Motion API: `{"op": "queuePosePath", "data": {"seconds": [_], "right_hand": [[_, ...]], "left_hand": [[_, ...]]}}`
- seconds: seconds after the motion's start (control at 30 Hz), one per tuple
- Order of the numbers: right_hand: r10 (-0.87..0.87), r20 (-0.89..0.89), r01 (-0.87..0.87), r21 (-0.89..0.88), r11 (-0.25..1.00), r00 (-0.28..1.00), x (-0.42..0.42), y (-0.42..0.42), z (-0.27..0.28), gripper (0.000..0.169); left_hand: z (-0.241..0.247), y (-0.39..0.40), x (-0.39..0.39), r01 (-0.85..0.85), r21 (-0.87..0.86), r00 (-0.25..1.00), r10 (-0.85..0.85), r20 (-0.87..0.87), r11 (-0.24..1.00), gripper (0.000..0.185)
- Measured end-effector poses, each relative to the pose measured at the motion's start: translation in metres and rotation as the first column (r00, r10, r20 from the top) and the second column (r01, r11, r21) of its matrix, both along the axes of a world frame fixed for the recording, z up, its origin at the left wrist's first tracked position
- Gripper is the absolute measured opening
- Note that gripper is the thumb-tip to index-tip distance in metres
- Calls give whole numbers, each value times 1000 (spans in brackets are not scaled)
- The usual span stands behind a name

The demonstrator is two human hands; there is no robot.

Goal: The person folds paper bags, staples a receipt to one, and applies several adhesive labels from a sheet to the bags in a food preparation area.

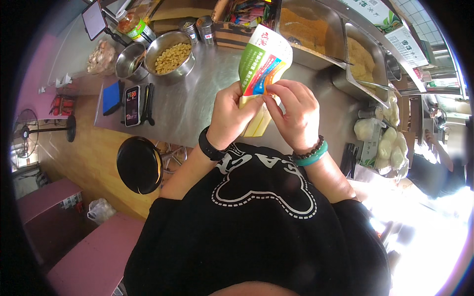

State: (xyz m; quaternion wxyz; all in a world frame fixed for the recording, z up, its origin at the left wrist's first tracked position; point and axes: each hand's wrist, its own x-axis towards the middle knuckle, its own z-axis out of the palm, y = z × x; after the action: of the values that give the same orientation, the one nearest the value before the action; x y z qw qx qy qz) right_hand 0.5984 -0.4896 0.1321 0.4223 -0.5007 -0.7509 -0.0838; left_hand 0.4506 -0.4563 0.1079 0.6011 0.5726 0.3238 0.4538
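Note:
A printed packet [259,63] in white, green, red and blue is held up over the steel counter [185,107]. Its lower part is pale yellow with folds or strips; whether that part is a separate piece is unclear. My left hand [233,113] grips the packet's left side, thumb across the front. On the right side, my right hand [294,111] pinches its edge between thumb and forefinger. Behind the packet stands a cardboard box [233,35] of small colourful sachets.
Beyond my left hand are a steel pot of peeled garlic-like pieces [172,57], a smaller steel pot [129,64] and a phone [132,105]. Steel trays of orange crumbs [303,29] and paler crumbs [359,59] stand back right. Bagged pale items [389,150] lie right. Another person [433,166] is at far right.

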Motion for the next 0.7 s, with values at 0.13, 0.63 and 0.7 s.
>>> {"op": "queuePosePath", "data": {"seconds": [0.13,0.63,0.7], "right_hand": [[-4,48,3,19,1000,999,-3,1,-1,15],[91,-270,-156,-227,961,959,6,9,-11,10],[94,-223,-143,-215,966,970,5,8,-10,11]], "left_hand": [[0,2,0,-15,127,998,24,-64,992,16],[-18,8,-5,20,-174,996,-5,85,985,17],[-15,7,-5,2,-110,1000,1,27,994,16]]}}
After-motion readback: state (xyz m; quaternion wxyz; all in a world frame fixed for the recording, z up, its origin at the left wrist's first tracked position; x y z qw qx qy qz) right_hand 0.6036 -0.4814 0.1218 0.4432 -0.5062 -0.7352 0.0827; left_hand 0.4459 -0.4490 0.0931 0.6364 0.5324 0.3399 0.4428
